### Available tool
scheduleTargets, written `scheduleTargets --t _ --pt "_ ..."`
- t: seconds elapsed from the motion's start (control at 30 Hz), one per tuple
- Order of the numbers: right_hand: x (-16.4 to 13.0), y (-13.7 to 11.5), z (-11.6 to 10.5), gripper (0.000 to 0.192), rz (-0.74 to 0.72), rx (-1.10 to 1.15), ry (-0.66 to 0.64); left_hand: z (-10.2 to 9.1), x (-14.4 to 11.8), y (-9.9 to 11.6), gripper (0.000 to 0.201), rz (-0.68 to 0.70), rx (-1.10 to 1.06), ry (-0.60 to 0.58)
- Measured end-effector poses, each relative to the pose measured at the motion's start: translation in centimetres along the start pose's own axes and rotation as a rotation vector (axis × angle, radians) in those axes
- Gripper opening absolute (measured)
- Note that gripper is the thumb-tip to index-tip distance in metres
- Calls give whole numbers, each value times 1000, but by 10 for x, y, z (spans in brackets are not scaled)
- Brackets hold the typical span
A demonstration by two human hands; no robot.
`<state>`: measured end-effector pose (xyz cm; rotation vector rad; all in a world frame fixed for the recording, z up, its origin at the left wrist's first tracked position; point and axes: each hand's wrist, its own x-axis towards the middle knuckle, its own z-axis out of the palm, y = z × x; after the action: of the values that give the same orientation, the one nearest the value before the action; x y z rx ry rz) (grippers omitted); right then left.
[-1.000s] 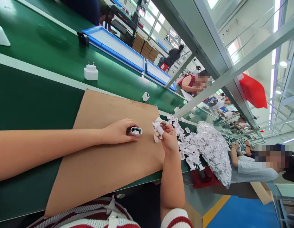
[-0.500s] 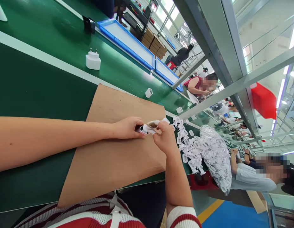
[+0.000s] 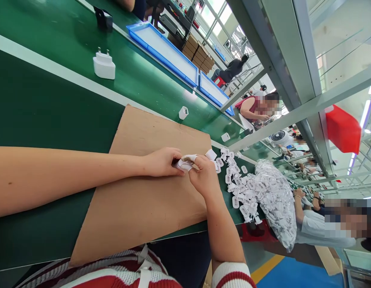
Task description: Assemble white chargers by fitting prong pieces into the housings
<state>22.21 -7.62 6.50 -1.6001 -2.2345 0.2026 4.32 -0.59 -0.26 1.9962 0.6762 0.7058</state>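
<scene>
My left hand [image 3: 165, 162] is closed around a small white charger housing [image 3: 184, 165], mostly hidden by the fingers, low over a brown cardboard sheet [image 3: 143, 212]. From the other side my right hand [image 3: 206, 175] grips the same piece, its curled fingers pressed against the upper end. White, stained coverings wrap fingers of that hand. Whether a second small part sits between the hands cannot be made out. Just beyond my right knuckles lies a white block-shaped piece [image 3: 211, 155], beside a heap of loose white plug parts [image 3: 238, 186].
A clear plastic bag [image 3: 275, 200] of white parts lies past the heap. White plug chargers [image 3: 104, 67] stand on the green belt [image 3: 149, 84], with blue-rimmed trays [image 3: 167, 54] along its far side. A metal frame [image 3: 299, 104] slants overhead. Co-workers sit further along.
My right hand has shifted slightly left, its fingers now curled closer over the white housing. My left hand stays put. Chargers on the belt have moved left in the view.
</scene>
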Motion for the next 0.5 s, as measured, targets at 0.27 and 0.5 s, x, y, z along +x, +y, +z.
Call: scheduleTargets --t 0.27,0.5 --pt "7 -9 0 42 85 -71 -67 1 1 -1 38 -14 -9 -2" --pt "-1 -2 16 43 165 11 56 3 -2 8 43 -21 46 5"
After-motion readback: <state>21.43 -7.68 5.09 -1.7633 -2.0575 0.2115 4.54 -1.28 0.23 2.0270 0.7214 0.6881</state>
